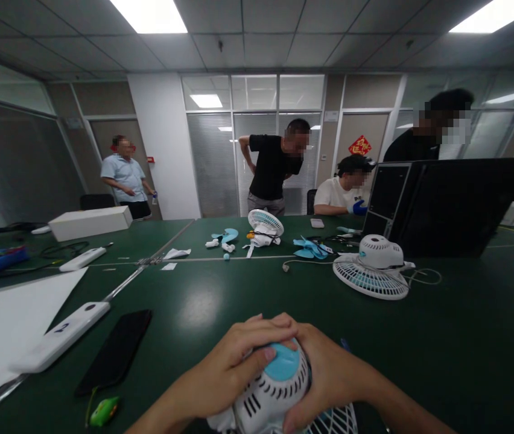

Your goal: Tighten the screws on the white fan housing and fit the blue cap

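A small white fan motor housing (268, 395) with a blue cap sits at the bottom centre, over a white grille. My left hand (232, 367) wraps around its left side, thumb on the blue cap. My right hand (329, 374) grips its right side, fingers curled over the top. Both hands are closed on the fan.
On the green table lie a black phone (116, 352), a white power bank (62, 340), white paper (8, 319), a green object (104, 411), another face-down fan (374, 268) and fan parts (263, 232). A dark monitor (447, 205) stands right. Several people are at the far side.
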A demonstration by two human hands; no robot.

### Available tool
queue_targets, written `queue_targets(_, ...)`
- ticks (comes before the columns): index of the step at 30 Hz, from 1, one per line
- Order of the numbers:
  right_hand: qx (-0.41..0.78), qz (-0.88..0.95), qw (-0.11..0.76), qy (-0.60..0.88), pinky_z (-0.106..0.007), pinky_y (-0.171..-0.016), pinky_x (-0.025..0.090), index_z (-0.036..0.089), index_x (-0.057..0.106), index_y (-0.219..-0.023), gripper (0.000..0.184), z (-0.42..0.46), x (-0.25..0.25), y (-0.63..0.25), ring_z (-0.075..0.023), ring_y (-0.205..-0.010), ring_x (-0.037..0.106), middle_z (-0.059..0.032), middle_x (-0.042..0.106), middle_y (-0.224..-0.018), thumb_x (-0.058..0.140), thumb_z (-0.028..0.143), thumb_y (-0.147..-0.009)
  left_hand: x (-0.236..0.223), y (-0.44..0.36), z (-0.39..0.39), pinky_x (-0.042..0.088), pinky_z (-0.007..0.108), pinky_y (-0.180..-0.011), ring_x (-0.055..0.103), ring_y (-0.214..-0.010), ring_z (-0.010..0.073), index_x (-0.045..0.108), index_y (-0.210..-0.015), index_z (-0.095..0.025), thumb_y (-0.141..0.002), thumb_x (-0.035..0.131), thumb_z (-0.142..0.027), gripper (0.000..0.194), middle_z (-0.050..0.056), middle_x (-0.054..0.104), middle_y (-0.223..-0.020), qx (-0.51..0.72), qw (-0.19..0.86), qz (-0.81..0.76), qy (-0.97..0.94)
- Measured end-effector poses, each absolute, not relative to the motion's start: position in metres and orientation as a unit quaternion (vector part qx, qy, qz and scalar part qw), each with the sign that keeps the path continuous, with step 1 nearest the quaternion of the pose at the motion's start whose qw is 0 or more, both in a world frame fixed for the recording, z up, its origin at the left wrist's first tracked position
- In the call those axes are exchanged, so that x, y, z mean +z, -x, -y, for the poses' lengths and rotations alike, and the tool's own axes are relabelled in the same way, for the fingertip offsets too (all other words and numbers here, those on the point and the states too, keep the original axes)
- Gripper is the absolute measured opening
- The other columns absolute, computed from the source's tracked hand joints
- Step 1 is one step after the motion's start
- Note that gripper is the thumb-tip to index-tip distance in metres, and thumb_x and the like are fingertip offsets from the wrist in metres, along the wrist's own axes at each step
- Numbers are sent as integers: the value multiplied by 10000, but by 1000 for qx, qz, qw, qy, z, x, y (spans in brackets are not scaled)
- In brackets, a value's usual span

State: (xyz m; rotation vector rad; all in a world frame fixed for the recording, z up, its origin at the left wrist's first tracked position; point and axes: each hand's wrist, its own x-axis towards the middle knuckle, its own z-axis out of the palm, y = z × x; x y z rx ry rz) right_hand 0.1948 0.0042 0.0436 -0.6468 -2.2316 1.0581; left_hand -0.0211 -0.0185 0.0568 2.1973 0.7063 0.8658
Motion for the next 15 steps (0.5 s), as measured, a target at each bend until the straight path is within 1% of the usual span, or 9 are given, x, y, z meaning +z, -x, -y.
queue_targets(2,398,837,287,241,-414,-1026,433,225,535,-1296,964,-6,43,-196,-274,-1142,577,-67,606,-1238,921,389,-428,58,20,16,168,534,-1219,472,-1351,232,581,-1325,-381,-1026,434,-333,337,-10,598,-1394,324,354,-248,-842)
queue_targets(3,397,836,285,250,-428,-1036,427,221,506,-1328,1002,-6,42,-197,-284,-1163,566,-80,593,-1269,919,383,-429,59,19,15,166,536,-1217,467,-1352,233,597,-1310,-369,-1026,432,-328,331,-4,603,-1387,330,359,-237,-840)
queue_targets(5,396,829,282,276,-452,-1035,429,211,478,-1351,1030,-7,41,-197,-303,-1183,552,-99,571,-1307,914,378,-434,60,15,14,260,515,-1181,473,-1329,238,619,-1285,-336,-1008,473,-312,314,21,626,-1344,355,358,-222,-835)
queue_targets(7,398,827,277,284,-452,-1023,438,211,528,-1300,946,-7,43,-197,-306,-1169,555,-90,580,-1289,905,380,-449,58,10,15,359,483,-1114,492,-1277,247,616,-1283,-303,-963,554,-289,326,49,642,-1289,378,339,-218,-833)
queue_targets(8,400,828,275,282,-441,-1010,448,215,559,-1266,890,-7,45,-196,-300,-1148,564,-80,594,-1262,899,385,-461,57,7,15,387,471,-1083,498,-1251,251,605,-1292,-295,-934,597,-278,358,58,637,-1275,388,324,-225,-833)
queue_targets(10,404,827,272,282,-408,-960,478,220,594,-1215,818,-7,47,-195,-281,-1081,592,-60,625,-1190,892,392,-472,54,3,17,413,462,-1039,512,-1194,259,579,-1318,-282,-875,670,-267,452,74,613,-1261,403,285,-258,-830)
queue_targets(12,405,822,267,299,-376,-882,508,212,598,-1189,805,-6,47,-195,-267,-1013,613,-55,642,-1137,894,392,-463,54,0,19,443,451,-978,541,-1117,262,577,-1317,-263,-828,717,-278,508,86,608,-1213,408,255,-304,-822)
queue_targets(13,402,819,266,311,-368,-855,514,206,592,-1187,816,-6,47,-196,-265,-995,617,-58,645,-1127,897,389,-453,55,0,20,457,446,-943,558,-1068,262,590,-1300,-250,-809,734,-290,513,86,622,-1163,406,244,-323,-820)
queue_targets(15,389,820,269,323,-376,-861,508,197,582,-1192,837,-7,43,-197,-274,-1007,613,-66,643,-1138,902,384,-442,59,1,22,470,441,-899,583,-994,259,616,-1261,-230,-792,746,-304,492,81,655,-1082,392,228,-345,-822)
